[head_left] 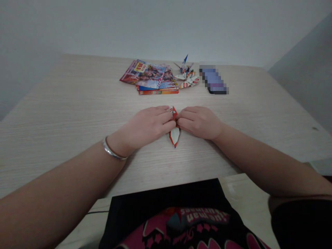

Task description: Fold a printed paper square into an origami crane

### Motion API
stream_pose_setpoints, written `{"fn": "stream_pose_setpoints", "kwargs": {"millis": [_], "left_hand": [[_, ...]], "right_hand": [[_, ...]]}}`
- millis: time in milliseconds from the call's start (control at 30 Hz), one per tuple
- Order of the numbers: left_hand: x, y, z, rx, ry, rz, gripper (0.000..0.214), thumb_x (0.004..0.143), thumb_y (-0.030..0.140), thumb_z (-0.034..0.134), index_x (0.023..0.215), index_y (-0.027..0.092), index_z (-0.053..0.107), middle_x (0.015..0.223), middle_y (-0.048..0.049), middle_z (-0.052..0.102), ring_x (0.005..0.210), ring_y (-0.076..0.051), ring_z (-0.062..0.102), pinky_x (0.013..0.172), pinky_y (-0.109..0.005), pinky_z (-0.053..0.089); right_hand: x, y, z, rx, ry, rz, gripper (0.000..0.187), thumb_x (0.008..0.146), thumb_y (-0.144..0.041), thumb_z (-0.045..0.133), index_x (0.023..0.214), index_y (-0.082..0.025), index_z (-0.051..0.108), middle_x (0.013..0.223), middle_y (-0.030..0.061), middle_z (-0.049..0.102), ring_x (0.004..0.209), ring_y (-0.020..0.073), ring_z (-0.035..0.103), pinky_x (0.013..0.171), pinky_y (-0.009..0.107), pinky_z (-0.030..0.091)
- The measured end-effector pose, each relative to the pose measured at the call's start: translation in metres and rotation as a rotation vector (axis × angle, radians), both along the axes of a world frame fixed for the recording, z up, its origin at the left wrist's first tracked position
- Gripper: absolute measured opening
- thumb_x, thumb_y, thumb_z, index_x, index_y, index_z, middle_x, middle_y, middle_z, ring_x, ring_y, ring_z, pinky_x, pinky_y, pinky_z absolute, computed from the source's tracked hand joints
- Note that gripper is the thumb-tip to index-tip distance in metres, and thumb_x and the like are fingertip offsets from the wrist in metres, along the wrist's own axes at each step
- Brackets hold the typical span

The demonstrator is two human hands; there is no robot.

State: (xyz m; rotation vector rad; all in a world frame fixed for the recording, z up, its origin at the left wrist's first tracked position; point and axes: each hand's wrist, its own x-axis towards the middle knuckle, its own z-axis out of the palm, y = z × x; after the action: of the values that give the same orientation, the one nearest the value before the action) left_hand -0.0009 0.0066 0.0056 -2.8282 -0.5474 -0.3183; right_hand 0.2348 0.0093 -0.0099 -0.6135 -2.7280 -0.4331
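Observation:
A narrow folded piece of printed paper (175, 134), red and white with a pointed near end, lies on the table between my hands. My left hand (153, 121) presses on its left side, fingers closed together over part of it. From the right, my right hand (199, 121) pinches the paper's edge near the middle with its fingertips. Both hands rest on the tabletop and their fingertips almost meet. The fingers hide the middle of the paper.
Beyond my hands, a stack of colourful printed leaflets (157, 77) lies on the pale wooden table (77, 90). Right of it sit several folded paper cranes (187, 77), then a blurred-out phone (214, 80). A wall (160, 27) stands behind the table.

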Motion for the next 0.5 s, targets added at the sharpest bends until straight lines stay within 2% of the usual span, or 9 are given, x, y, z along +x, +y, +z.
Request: {"fn": "stream_pose_setpoints", "kwargs": {"millis": [67,133,233,333,500], "left_hand": [[0.0011,-0.0003,-0.0006,0.012,0.008,0.019,0.031,0.103,0.014,0.043,0.094,0.016,0.072,0.096,-0.0108,0.07,0.098,-0.026,0.063,0.084,-0.039,0.054],[0.0016,-0.0003,-0.0008,0.022,0.006,0.03,0.031,0.103,0.015,0.043,0.091,0.015,0.072,0.091,-0.0113,0.07,0.093,-0.027,0.062,0.078,-0.039,0.052],[0.001,0.0001,-0.0013,-0.002,-0.034,0.024,0.028,0.103,0.016,0.046,0.09,0.015,0.071,0.088,-0.0108,0.069,0.091,-0.027,0.062,0.079,-0.04,0.051],[0.0001,0.0011,-0.0023,-0.053,-0.103,0.028,0.024,0.102,0.016,0.049,0.091,0.015,0.071,0.088,-0.0102,0.068,0.094,-0.027,0.062,0.082,-0.04,0.052],[0.0025,0.001,-0.0036,0.004,-0.054,0.091,0.026,0.102,0.014,0.046,0.092,0.014,0.07,0.089,-0.0104,0.068,0.09,-0.025,0.063,0.08,-0.036,0.052]], "right_hand": [[0.0007,-0.0003,0.0012,-0.005,-0.003,0.018,0.031,0.105,-0.017,0.045,0.095,-0.018,0.074,0.097,0.0076,0.076,0.089,0.0191,0.063,0.074,0.032,0.049],[0.0011,-0.0008,0.0021,0.024,-0.023,0.015,0.032,0.105,-0.017,0.045,0.091,-0.018,0.074,0.097,0.007,0.076,0.089,0.0187,0.063,0.074,0.032,0.048],[0.0008,-0.0019,0.0022,0.065,-0.033,-0.007,0.032,0.106,-0.02,0.046,0.09,-0.018,0.074,0.096,0.0066,0.076,0.087,0.0184,0.062,0.071,0.032,0.047],[-0.0006,-0.003,0.001,0.035,0.005,-0.055,0.031,0.105,-0.021,0.047,0.091,-0.018,0.074,0.095,0.0076,0.076,0.086,0.0189,0.062,0.07,0.032,0.045],[-0.0034,-0.0036,-0.0016,-0.008,0.034,-0.108,0.03,0.104,-0.022,0.048,0.089,-0.018,0.073,0.092,0.0071,0.075,0.084,0.0186,0.062,0.07,0.032,0.044]]}}
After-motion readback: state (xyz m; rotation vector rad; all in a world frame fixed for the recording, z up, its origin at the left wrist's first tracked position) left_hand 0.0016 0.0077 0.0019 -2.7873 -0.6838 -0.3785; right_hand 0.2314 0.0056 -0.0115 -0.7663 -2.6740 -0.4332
